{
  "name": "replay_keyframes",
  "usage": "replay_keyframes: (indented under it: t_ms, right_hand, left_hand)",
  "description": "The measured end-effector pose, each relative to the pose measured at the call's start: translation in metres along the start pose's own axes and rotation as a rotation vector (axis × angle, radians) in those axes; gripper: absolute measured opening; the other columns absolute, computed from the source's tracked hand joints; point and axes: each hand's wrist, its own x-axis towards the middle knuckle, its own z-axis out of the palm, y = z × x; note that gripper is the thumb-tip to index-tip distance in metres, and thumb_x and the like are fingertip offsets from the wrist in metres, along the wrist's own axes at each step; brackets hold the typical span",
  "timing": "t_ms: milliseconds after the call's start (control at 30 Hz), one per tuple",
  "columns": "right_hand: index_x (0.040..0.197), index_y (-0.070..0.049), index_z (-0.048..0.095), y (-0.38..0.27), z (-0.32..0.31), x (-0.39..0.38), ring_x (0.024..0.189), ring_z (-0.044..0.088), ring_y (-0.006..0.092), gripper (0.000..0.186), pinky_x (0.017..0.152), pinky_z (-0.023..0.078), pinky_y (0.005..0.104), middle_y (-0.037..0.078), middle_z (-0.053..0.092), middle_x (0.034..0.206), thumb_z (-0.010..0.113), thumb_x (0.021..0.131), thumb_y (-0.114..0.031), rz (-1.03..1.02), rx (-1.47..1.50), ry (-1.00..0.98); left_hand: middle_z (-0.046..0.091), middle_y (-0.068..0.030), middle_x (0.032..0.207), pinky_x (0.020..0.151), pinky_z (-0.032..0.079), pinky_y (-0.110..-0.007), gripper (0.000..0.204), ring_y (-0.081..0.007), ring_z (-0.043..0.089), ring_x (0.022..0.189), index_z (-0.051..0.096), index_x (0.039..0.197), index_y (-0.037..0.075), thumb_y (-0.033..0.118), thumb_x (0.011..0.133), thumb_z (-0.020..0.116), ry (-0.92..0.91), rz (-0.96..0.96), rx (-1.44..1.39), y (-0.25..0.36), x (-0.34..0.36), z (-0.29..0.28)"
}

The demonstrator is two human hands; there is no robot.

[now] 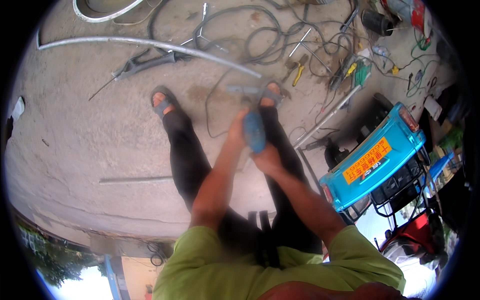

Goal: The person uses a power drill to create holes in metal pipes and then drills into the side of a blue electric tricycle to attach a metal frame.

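Observation:
Both my hands are closed on a blue power tool (pixel 255 134), held between my legs above the concrete floor. My left hand (pixel 238 122) grips its forward part on the left side, and my right hand (pixel 265 159) holds its rear end. The front of the tool is blurred. Just beyond it, a short grey metal piece (pixel 239 89) lies between my sandalled feet (pixel 161 103). A long curved metal tube (pixel 150 42) crosses the floor past my feet.
Cables (pixel 260 25), a T-shaped wrench (pixel 300 42) and yellow-handled pliers (pixel 299 73) lie ahead. To my right stand a turquoise vehicle (pixel 407 142) and a leaning metal tube (pixel 335 109). A straight tube (pixel 132 180) lies at left.

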Motion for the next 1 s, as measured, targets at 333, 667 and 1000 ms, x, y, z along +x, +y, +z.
replay_keyframes:
  t_ms: [333,667,1000]
  right_hand:
    - [0.120,-0.002,0.062,0.009,0.002,-0.013,0.111,0.066,0.0407,0.048,0.092,0.053,0.0456,0.024,0.070,0.112,0.073,0.077,-0.020,-0.086,0.055,-0.015]
    - [0.115,-0.003,0.064,0.019,0.002,-0.001,0.107,0.068,0.0402,0.042,0.088,0.054,0.0453,0.024,0.071,0.107,0.071,0.078,-0.019,-0.088,0.093,-0.021]
    - [0.113,-0.001,0.065,0.020,0.000,-0.003,0.105,0.068,0.0405,0.041,0.087,0.054,0.0451,0.024,0.071,0.104,0.072,0.077,-0.019,-0.089,0.119,0.021]
  left_hand:
    - [0.069,-0.0156,0.091,0.071,0.061,-0.045,0.051,-0.0314,0.070,0.077,0.062,0.111,0.004,0.053,0.096,0.056,0.069,0.049,-0.004,-0.007,-0.024,-0.002]
    - [0.069,-0.0162,0.090,0.071,0.061,-0.046,0.052,-0.0319,0.070,0.077,0.062,0.112,0.004,0.053,0.095,0.058,0.039,0.059,0.038,-0.008,-0.011,-0.001]
    - [0.070,-0.0152,0.090,0.070,0.061,-0.045,0.051,-0.0321,0.071,0.076,0.064,0.112,0.005,0.053,0.095,0.058,0.057,0.079,0.057,-0.009,-0.010,0.004]
